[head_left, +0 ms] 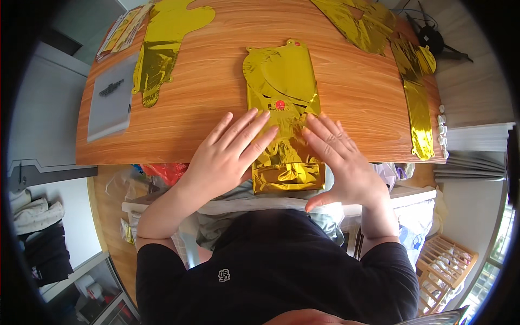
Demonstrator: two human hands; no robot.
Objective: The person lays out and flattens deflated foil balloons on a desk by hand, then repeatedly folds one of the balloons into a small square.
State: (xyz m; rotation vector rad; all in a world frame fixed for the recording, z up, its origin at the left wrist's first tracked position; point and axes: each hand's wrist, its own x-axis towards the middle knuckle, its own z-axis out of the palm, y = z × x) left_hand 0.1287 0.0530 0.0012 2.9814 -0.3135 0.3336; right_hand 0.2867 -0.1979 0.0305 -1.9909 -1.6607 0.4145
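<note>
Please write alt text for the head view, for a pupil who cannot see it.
A person's open left hand and right hand flank a gold foil piece that overhangs the near edge of a wooden table. Another gold piece lies on its left side; more gold foil lies along the right.

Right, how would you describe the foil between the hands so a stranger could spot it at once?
On the wooden table, look at the near edge. There, between the left hand and the right hand, lies a long gold foil. Unlike the other foils, it juts past that edge and shows a round red dot.
</note>
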